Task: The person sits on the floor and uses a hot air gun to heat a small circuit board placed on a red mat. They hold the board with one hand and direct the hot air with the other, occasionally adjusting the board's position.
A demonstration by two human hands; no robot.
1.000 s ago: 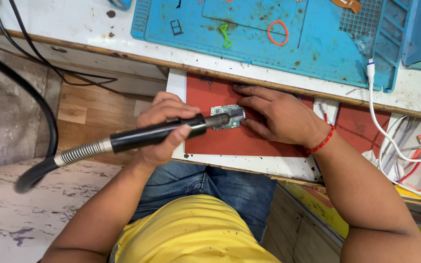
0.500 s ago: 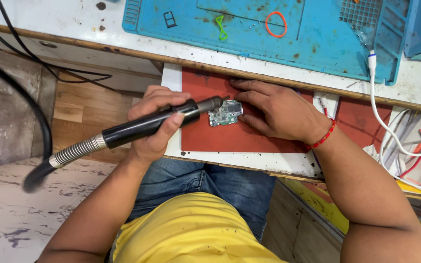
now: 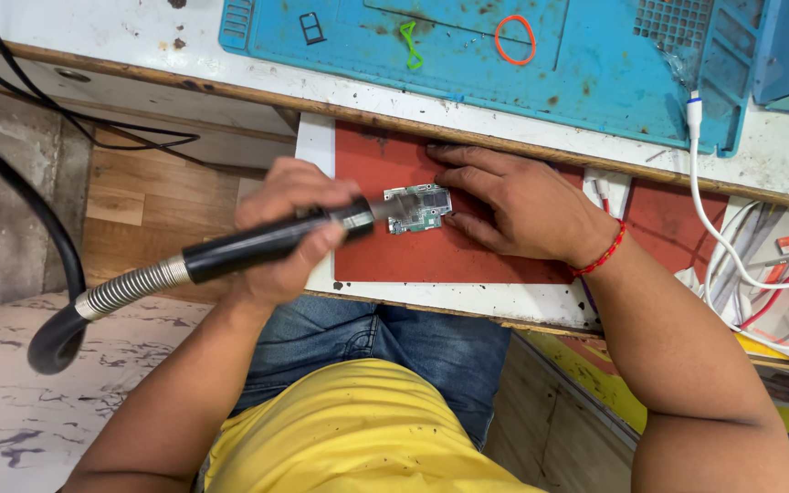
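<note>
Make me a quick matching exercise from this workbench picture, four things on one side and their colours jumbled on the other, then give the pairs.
Things:
1. work mat
2. rubber ring
3. pad under the circuit board
4. handle of the tool in the left hand

Colours:
A. black
B. red
C. blue
D. orange

Pairs: 1-C, 2-D, 3-B, 4-A
</note>
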